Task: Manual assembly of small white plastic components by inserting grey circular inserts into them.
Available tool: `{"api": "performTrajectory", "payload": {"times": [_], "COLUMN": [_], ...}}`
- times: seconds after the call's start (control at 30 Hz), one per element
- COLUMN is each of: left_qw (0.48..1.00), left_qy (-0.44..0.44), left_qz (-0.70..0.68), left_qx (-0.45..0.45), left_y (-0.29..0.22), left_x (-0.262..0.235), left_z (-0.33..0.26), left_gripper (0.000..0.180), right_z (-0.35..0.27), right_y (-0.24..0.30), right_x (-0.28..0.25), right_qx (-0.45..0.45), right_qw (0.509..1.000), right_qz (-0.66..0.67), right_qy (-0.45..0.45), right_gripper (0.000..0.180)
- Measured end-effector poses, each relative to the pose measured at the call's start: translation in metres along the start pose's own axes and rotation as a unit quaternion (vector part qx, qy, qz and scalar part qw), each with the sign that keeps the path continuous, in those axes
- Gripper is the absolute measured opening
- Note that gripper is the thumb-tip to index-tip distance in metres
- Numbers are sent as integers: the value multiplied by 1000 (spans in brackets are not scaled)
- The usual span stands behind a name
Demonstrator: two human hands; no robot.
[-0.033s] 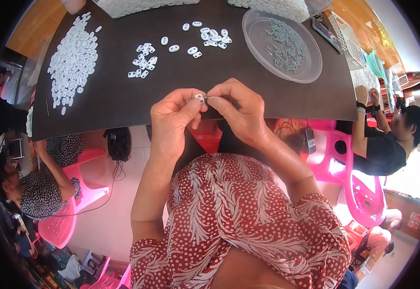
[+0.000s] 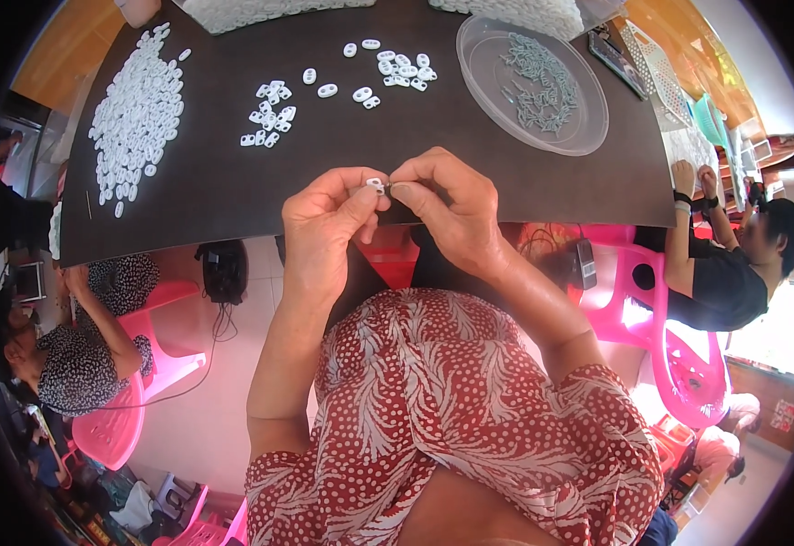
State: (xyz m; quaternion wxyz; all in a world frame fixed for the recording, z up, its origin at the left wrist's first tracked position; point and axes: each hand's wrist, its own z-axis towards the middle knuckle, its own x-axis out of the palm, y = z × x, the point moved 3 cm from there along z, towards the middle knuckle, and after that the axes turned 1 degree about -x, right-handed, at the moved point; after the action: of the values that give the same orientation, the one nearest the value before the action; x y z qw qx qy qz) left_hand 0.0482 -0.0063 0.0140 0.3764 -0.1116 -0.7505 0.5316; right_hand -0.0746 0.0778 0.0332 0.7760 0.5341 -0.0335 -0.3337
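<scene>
Just off the table's near edge, my two hands meet. Thumb and fingers of my left hand (image 2: 326, 218) pinch a small white oval plastic piece (image 2: 375, 182) with holes in it. Against that piece's right end, the thumb and forefinger of my right hand (image 2: 459, 211) are pressed together; what lies between them is too small to make out. Beyond my hands are two loose groups of like pieces, one group (image 2: 269, 116) at the middle left and another (image 2: 403, 68) farther back. A clear round tray (image 2: 588, 118) holds thin grey-green parts (image 2: 543, 86).
A large heap of white pieces (image 2: 139, 118) covers the dark table's (image 2: 206, 182) left side. Filled white bags (image 2: 515, 11) stand along the back. At the right lie a phone (image 2: 617, 64) and a perforated white basket (image 2: 656, 77). Other people sit to the left and right.
</scene>
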Motion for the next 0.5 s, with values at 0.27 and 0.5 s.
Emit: {"api": "performTrajectory", "payload": {"times": [0.27,0.5], "left_qw": [995,989], "left_qy": [-13,-42], "left_qz": [83,117], "left_qx": [60,81], "left_y": [-1,2], "left_x": [2,5], "left_z": [-7,-13], "left_gripper": [14,11], "right_z": [-1,-5], "right_y": [-1,-5], "right_x": [2,3], "right_qx": [-25,15], "right_qw": [1000,999], "right_qz": [-14,4], "right_qy": [13,45], "right_gripper": [5,6]}}
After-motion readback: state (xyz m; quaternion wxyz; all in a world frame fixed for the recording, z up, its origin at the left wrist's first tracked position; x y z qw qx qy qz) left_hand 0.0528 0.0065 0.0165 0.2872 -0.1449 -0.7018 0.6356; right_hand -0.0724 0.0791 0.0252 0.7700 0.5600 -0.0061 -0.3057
